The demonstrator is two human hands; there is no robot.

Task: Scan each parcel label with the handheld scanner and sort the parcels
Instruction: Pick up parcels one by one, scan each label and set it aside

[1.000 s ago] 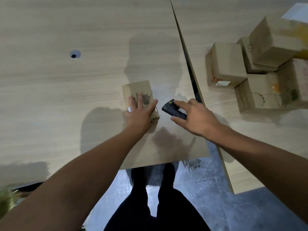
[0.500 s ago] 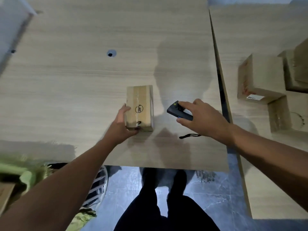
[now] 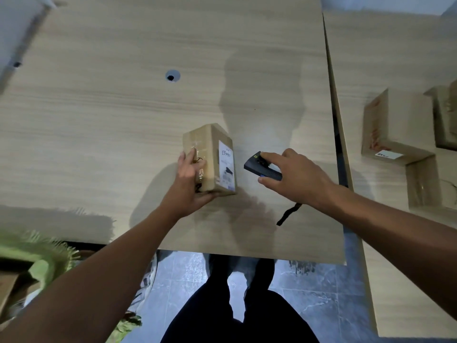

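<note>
Head view, looking down. The left hand (image 3: 190,175) grasps a small brown cardboard parcel (image 3: 206,157) at its near end, fingers curled over the taped face and the thumb under the near edge. The parcel sits near the front middle of the wood-grain bench (image 3: 99,120), tipped so that its white label (image 3: 226,165) faces right; whether its lower edge touches the bench cannot be told.

The right hand (image 3: 299,178) grasps the dark handheld scanner (image 3: 261,167) — forefinger laid along the top, thumb against the near side — with the scanner's front end turned toward the label, just beside the parcel but apart from it. A black wrist strap (image 3: 288,214) trails from beneath this hand onto the bench.

A round grommet hole (image 3: 172,76) lies farther back. On a second bench (image 3: 395,45) to the right, across a narrow gap, stand the other parcels (image 3: 400,125) — one shows a white label on its near face.
</note>
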